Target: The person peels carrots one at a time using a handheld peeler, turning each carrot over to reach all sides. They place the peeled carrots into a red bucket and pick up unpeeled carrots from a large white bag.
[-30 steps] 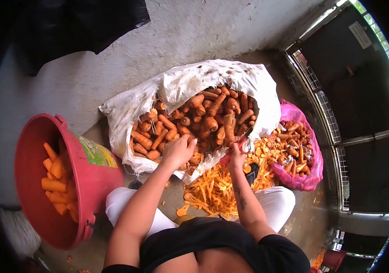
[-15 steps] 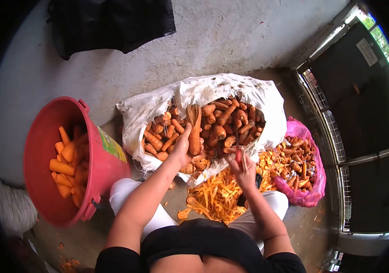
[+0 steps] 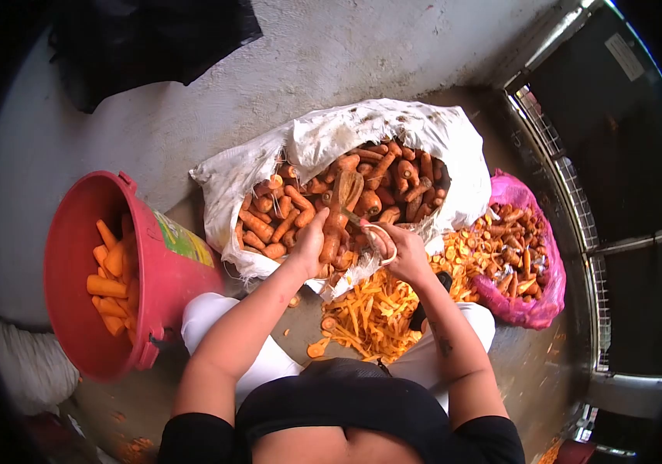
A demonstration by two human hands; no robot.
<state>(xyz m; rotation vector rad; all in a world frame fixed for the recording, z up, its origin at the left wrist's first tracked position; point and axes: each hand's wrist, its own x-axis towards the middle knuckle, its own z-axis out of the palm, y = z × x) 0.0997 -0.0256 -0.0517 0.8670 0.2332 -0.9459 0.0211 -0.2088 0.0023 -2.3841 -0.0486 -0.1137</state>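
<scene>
A large carrot with a wide, split-looking top is held upright in my left hand, over the opening of a white sack. My right hand is closed round a tool with a pale looped handle; its thin end meets the carrot's side. Unpeeled carrots fill the sack around both hands. Orange peelings lie in a heap below my right hand.
At the left stands a red bucket with peeled carrots inside. A pink bag of carrot pieces is at the right. A black cloth or bag hangs on the wall, and a dark gate borders the right side.
My right hand has moved up and left to the carrot, bringing the tool against it. The carrot stays in my left hand. The view has shifted slightly.
</scene>
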